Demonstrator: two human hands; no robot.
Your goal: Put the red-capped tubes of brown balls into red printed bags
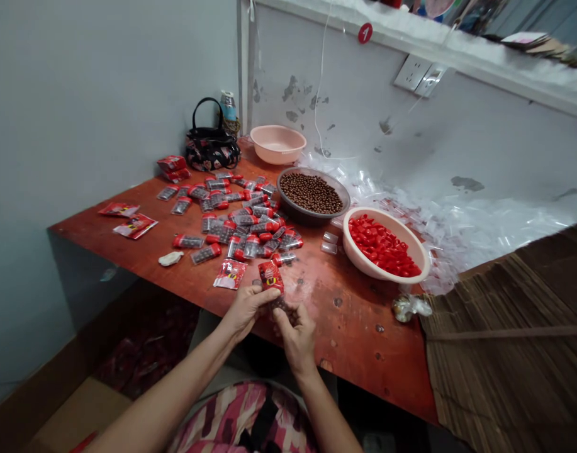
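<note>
Left hand (243, 309) and right hand (298, 333) both pinched one red packet (270, 277), low over the near edge of the table (345, 327), print too small to read; at least three more packets (135, 226) lay flat leftward, two pink bowls (279, 153) and one grey bowl (311, 219) stood beyond, and one round wall sign (365, 33) read "1".

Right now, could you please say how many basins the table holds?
3: a pink basin at the back beside the handbag, a grey basin of brown balls in the middle, and a pale basin of red pieces at right. None seem hidden.
</note>
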